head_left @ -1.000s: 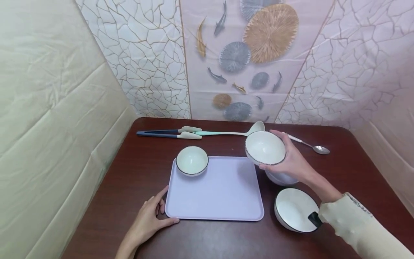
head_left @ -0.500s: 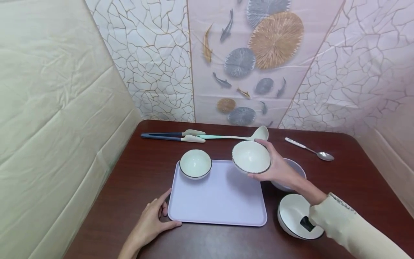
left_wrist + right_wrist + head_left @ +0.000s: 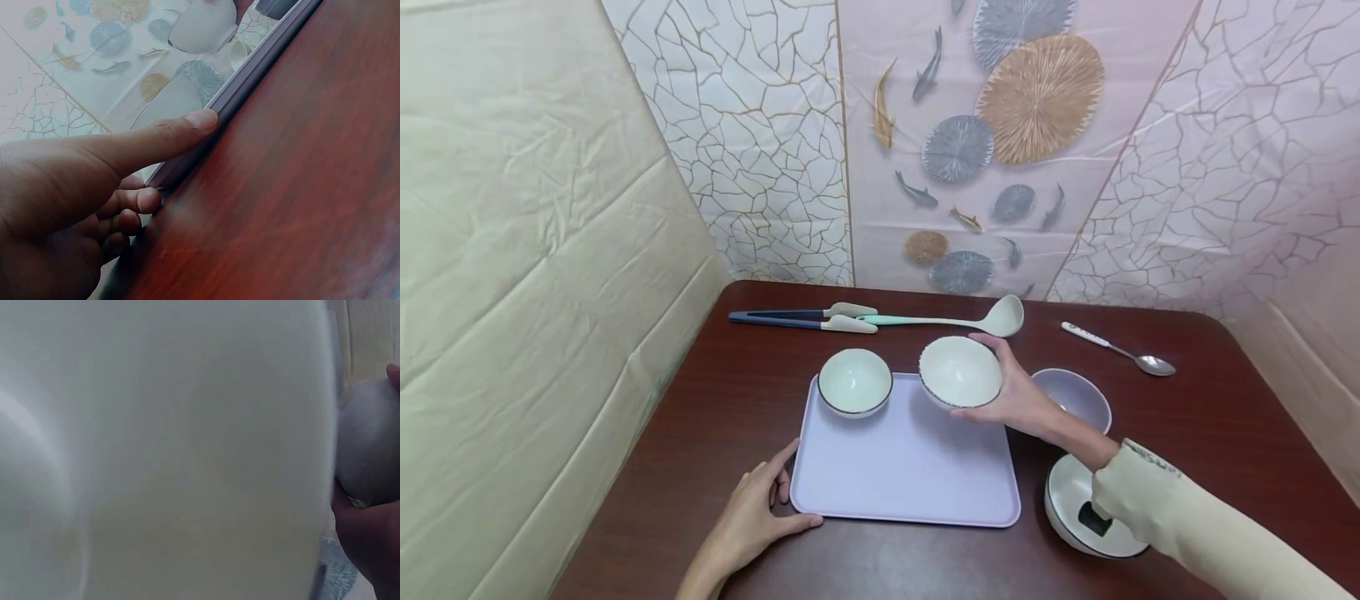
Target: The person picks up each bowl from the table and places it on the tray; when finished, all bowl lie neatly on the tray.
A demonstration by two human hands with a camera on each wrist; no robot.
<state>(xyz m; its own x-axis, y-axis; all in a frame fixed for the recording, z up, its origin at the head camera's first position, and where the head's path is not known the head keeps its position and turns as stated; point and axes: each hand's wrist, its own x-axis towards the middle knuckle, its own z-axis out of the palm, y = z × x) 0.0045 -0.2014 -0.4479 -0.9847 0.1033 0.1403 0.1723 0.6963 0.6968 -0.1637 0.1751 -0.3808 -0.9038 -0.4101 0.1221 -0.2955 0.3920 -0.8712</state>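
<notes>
In the head view my right hand (image 3: 1011, 392) grips a white bowl (image 3: 960, 372) with a dark speckled rim. It holds the bowl above the far right part of a lilac tray (image 3: 902, 479), with a shadow below. A second white bowl (image 3: 854, 382), with a thin dark rim, sits in the tray's far left corner. My left hand (image 3: 756, 508) rests at the near left corner, index finger along the left edge. In the left wrist view the thumb (image 3: 201, 119) lies straight on the tray's edge (image 3: 250, 72). A pale blurred surface covers most of the right wrist view, beside the held bowl (image 3: 369, 444).
Right of the tray stand a lilac bowl (image 3: 1078, 392) and a white bowl (image 3: 1063, 508), partly behind the sleeve (image 3: 1150, 500). A dark block (image 3: 1093, 518) shows by the cuff. Tongs (image 3: 805, 320), a ladle (image 3: 1002, 317) and a spoon (image 3: 1152, 365) lie toward the back.
My right hand has carried the speckled-rim bowl left, from beside the tray's right edge to above the tray. The left hand stays at the corner. The head view has shifted slightly.
</notes>
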